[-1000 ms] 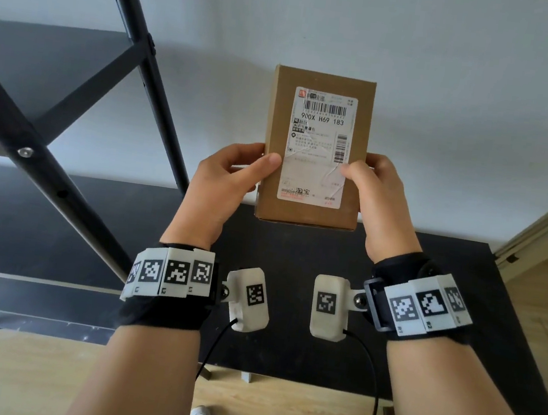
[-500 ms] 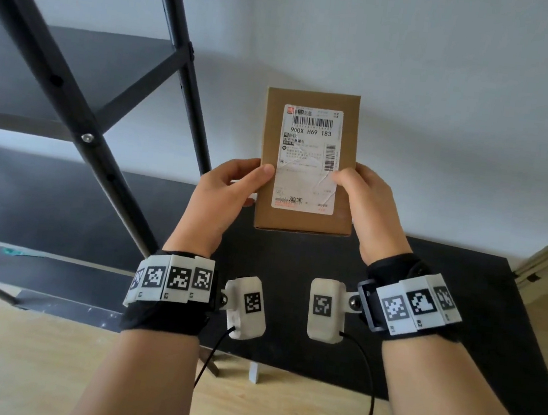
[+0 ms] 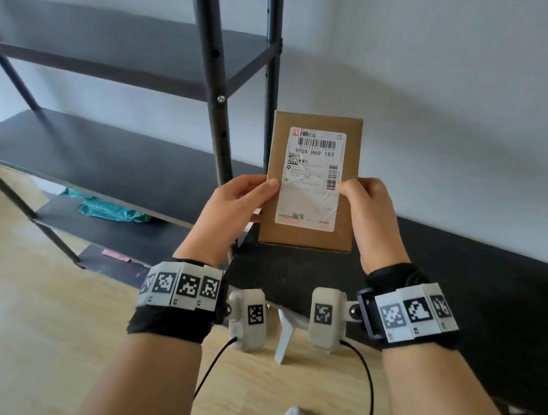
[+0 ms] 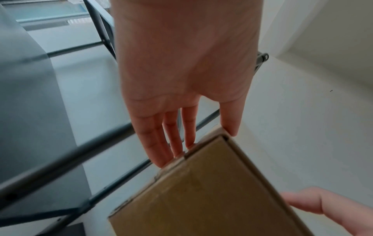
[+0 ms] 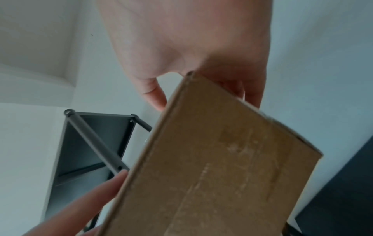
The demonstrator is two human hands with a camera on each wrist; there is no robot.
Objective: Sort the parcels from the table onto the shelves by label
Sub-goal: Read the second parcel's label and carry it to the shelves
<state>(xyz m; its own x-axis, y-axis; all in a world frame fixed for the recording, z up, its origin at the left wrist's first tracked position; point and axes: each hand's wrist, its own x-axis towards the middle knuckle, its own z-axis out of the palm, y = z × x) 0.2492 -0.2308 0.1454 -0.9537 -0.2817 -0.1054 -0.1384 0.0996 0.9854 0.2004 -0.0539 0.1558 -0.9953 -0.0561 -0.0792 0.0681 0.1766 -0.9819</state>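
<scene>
Head view, box: the box (image 3: pixel 312 181) is held upright in the air, above the near left corner of the black surface (image 3: pixel 463 282) and just right of the shelf (image 3: pixel 99 155) posts, its label (image 3: pixel 312 177) facing the person.
Head view, grips: left hand (image 3: pixel 231 209) pinches the left edge with the thumb on the front; right hand (image 3: pixel 368 215) pinches the right edge the same way.
Head view, step: read the label, then pick a shelf (the printed line reads 900X H69 183); keep the thumbs off the print.
Left wrist view: fingers (image 4: pixel 171 132) lie nearly straight along the box's edge, a light hold, so both hands should stay on while turning.
Right wrist view: the right hand's fingers wrap behind the box, the plain back toward the camera; carry it clear of the posts.
</scene>
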